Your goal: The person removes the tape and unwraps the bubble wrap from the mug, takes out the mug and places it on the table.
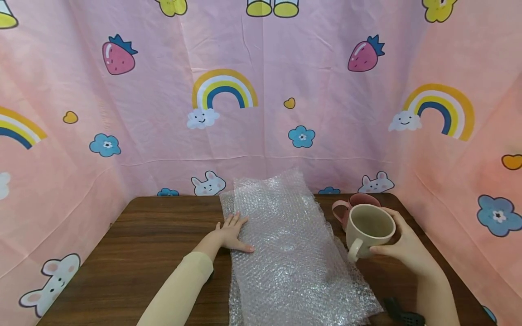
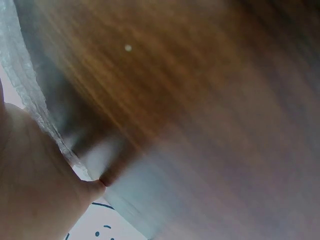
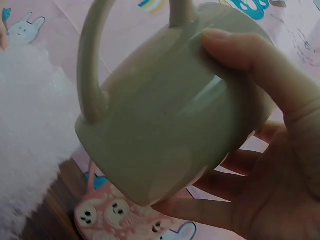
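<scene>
A cream mug [image 1: 369, 226] is gripped round its body by my right hand [image 1: 408, 246], thumb on the near side and fingers on the far side. Its handle points toward me in the head view; in the right wrist view the mug [image 3: 160, 105] appears tilted, its handle at the upper left. Behind it stands a pink mug [image 1: 342, 210], partly hidden, with printed faces on its side in the right wrist view. My left hand [image 1: 230, 235] rests with spread fingers on the left edge of the bubble wrap [image 1: 281, 249], which lies in layered sheets.
The dark wooden table [image 1: 163, 244] holds everything. Bubble wrap runs from its back edge to the front. A black strap-like object [image 1: 403, 312] sits by my right forearm. Pink patterned cloth [image 1: 269, 145] hangs behind and on both sides.
</scene>
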Demonstrator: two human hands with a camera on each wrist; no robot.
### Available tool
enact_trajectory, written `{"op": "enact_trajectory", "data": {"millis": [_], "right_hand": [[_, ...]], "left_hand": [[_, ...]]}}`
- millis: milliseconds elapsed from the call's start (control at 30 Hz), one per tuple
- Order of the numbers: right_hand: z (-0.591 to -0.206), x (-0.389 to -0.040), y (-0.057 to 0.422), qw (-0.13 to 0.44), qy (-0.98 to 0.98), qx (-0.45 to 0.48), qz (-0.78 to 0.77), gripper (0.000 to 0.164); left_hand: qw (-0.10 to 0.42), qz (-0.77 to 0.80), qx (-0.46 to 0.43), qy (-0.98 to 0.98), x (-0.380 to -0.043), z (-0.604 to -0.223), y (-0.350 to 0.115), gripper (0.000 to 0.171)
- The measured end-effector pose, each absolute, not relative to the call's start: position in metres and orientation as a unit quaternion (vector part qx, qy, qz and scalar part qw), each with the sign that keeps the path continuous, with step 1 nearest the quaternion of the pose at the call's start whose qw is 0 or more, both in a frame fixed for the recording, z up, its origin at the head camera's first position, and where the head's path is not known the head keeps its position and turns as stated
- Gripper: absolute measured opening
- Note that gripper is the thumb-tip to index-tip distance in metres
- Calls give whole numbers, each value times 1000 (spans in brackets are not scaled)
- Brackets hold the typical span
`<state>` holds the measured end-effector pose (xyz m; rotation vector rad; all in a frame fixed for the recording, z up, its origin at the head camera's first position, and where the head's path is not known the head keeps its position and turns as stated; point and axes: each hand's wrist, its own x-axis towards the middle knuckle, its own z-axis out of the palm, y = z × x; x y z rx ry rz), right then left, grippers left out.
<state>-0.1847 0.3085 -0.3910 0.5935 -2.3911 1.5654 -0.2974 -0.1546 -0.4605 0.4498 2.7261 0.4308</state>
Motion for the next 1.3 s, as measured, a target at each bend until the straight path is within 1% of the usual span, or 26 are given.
{"op": "enact_trajectory", "data": {"millis": [233,333,433,700,933,1100,1300], "right_hand": [[-397,-182,328,124,-829,186,512,90],[-400,-181,333,130,-820,195,522,90],[-403,-181,338,129,-803,206,544,89],[-415,-181,353,99,-781,207,581,85],[-428,-183,364,96,-798,201,560,83],[-440,-186,371,76,-804,182,561,81],[-449,-188,375,66,-812,167,556,80]], "left_hand": [[174,143,153,962,-299,-463,-155,114],[170,149,155,962,-299,-464,-155,115],[176,144,153,962,-299,-463,-155,115],[169,153,158,961,-294,-458,-153,111],[166,153,158,961,-293,-458,-153,110],[171,153,159,960,-296,-463,-155,114],[165,148,157,962,-305,-478,-159,118]]}}
